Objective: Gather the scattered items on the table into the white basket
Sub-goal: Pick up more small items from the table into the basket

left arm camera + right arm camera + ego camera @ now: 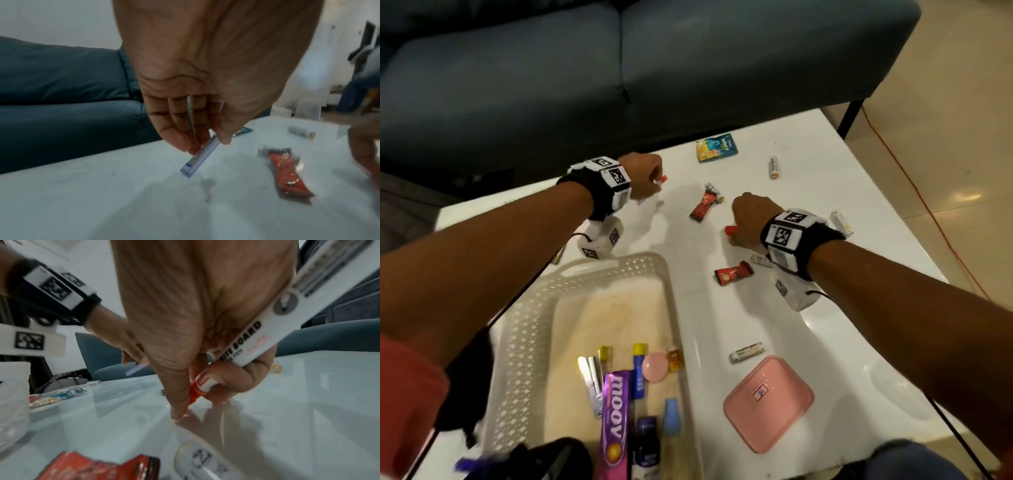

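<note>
The right hand point(205, 331) is gripping a whiteboard marker point(265, 331), its red cap slanting down toward the white table point(774, 318). The left hand point(205, 81) is pinching a clear pen point(200, 155), tilted, above the table, with a dark blue sofa point(585, 68) sitting behind.

The whiteboard marker point(273, 324) runs off the right-wrist picture's upper edge, fingers point(230, 382) covering its middle. In the head view the toothpaste box point(614, 428) is cut by the bottom edge
</note>
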`<state>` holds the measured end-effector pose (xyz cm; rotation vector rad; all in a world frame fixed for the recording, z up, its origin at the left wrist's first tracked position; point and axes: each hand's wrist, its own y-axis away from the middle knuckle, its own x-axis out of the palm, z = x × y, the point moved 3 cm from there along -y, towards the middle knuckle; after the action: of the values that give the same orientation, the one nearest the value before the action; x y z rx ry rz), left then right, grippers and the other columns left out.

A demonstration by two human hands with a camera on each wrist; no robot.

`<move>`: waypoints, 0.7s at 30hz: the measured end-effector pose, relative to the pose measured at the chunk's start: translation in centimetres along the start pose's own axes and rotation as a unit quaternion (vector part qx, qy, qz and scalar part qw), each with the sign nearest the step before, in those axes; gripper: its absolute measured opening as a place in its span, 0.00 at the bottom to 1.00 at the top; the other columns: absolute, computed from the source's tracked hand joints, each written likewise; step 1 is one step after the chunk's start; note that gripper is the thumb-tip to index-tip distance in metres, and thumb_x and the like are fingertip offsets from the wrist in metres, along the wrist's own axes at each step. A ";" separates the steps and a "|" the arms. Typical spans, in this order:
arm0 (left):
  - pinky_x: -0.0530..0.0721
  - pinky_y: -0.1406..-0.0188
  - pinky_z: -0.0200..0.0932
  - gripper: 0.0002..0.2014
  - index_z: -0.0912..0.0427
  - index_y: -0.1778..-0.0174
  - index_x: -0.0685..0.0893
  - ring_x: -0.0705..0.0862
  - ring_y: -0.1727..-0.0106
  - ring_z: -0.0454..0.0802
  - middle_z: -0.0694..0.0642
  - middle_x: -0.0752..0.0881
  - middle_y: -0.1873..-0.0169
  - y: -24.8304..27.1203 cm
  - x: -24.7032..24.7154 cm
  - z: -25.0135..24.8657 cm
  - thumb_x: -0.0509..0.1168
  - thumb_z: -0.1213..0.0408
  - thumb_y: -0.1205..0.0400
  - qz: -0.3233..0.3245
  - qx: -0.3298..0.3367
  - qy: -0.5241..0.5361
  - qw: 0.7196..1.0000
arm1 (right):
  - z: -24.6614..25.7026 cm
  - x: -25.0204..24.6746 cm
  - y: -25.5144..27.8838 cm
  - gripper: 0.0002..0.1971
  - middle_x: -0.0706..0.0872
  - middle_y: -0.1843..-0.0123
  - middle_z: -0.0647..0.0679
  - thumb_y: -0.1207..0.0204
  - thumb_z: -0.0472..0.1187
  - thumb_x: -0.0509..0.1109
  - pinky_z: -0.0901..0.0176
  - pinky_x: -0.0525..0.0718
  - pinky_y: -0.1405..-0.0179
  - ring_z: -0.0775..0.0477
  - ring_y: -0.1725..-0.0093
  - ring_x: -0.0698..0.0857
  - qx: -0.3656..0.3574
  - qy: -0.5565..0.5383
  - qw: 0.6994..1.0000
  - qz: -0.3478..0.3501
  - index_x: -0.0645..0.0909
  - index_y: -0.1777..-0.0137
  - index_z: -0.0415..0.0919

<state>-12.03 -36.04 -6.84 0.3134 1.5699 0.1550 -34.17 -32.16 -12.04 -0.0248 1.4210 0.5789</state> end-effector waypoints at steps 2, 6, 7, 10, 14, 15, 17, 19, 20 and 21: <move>0.80 0.53 0.50 0.08 0.57 0.51 0.77 0.82 0.51 0.56 0.57 0.85 0.49 3.1 -2.7 1.5 0.67 0.60 0.21 -0.036 -0.006 0.058 0.998 | 0.2 0.0 0.3 0.24 0.79 0.37 0.36 0.24 0.52 0.72 0.54 0.75 0.55 0.35 0.41 0.83 0.009 0.004 1.000 0.000 0.76 0.38 0.33; 0.78 0.55 0.46 0.11 0.57 0.44 0.78 0.82 0.57 0.52 0.54 0.85 0.52 12.0 -6.4 5.3 0.67 0.62 0.21 -0.102 -0.014 0.122 0.987 | 0.7 -0.5 1.7 0.25 0.80 0.37 0.35 0.24 0.54 0.72 0.53 0.76 0.52 0.32 0.40 0.83 0.042 0.001 0.999 -0.003 0.77 0.39 0.34; 0.80 0.56 0.46 0.13 0.57 0.42 0.77 0.83 0.60 0.52 0.53 0.86 0.54 14.9 -6.6 6.5 0.68 0.63 0.21 -0.103 -0.027 0.148 0.983 | 1.1 -0.9 2.3 0.24 0.82 0.38 0.35 0.24 0.54 0.71 0.53 0.77 0.52 0.32 0.40 0.83 0.049 -0.001 0.999 -0.001 0.78 0.40 0.34; 0.86 0.61 0.47 0.19 0.51 0.36 0.73 0.88 0.67 0.52 0.52 0.89 0.61 22.4 -4.8 9.3 0.69 0.63 0.21 -0.055 -0.064 0.194 0.977 | 0.5 -0.3 3.5 0.19 0.86 0.42 0.39 0.27 0.54 0.65 0.54 0.81 0.50 0.35 0.44 0.86 0.070 -0.007 0.997 0.010 0.83 0.47 0.40; 0.83 0.56 0.42 0.13 0.53 0.42 0.79 0.86 0.66 0.49 0.53 0.90 0.62 28.3 -1.4 10.7 0.70 0.63 0.21 -0.015 -0.080 0.156 0.984 | 2.6 -1.8 7.6 0.17 0.82 0.32 0.43 0.23 0.51 0.68 0.49 0.79 0.37 0.37 0.35 0.82 0.072 -0.013 0.997 -0.018 0.83 0.36 0.47; 0.84 0.54 0.43 0.12 0.53 0.43 0.80 0.86 0.66 0.49 0.53 0.90 0.62 29.3 -0.4 10.7 0.70 0.63 0.22 -0.003 -0.083 0.163 0.983 | 3.7 -2.2 8.6 0.18 0.81 0.31 0.44 0.23 0.51 0.69 0.49 0.79 0.37 0.38 0.34 0.81 0.068 -0.028 0.997 -0.026 0.83 0.35 0.49; 0.86 0.53 0.44 0.12 0.54 0.43 0.80 0.86 0.68 0.45 0.53 0.90 0.62 30.4 1.6 10.2 0.70 0.61 0.22 0.029 -0.083 0.181 0.980 | 5.8 -2.6 9.9 0.17 0.84 0.33 0.44 0.24 0.51 0.70 0.49 0.79 0.40 0.38 0.36 0.82 0.049 -0.062 0.996 -0.037 0.85 0.37 0.48; 0.86 0.52 0.45 0.13 0.53 0.43 0.80 0.86 0.66 0.44 0.53 0.91 0.61 30.6 3.5 9.4 0.70 0.59 0.22 0.056 -0.072 0.180 0.979 | 7.6 -2.7 10.8 0.19 0.85 0.34 0.46 0.24 0.55 0.70 0.52 0.79 0.42 0.39 0.37 0.83 0.024 -0.071 0.996 -0.045 0.84 0.37 0.49; 0.85 0.52 0.44 0.13 0.52 0.43 0.80 0.86 0.63 0.46 0.52 0.90 0.60 30.7 4.3 8.9 0.71 0.58 0.22 0.065 -0.065 0.176 0.980 | 8.5 -2.7 11.1 0.19 0.86 0.35 0.47 0.24 0.58 0.69 0.53 0.79 0.44 0.40 0.37 0.83 0.012 -0.069 0.996 -0.047 0.84 0.38 0.50; 0.83 0.52 0.43 0.14 0.52 0.43 0.80 0.86 0.59 0.48 0.51 0.90 0.60 30.6 4.9 8.5 0.71 0.57 0.22 0.071 -0.058 0.171 0.981 | 9.4 -2.6 11.5 0.19 0.86 0.37 0.48 0.24 0.60 0.68 0.53 0.78 0.47 0.40 0.39 0.84 -0.005 -0.066 0.996 -0.051 0.84 0.40 0.50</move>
<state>-0.50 -6.29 -2.83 0.3192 1.8688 0.4282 -30.12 -19.87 -4.36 -0.0657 1.2800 0.4947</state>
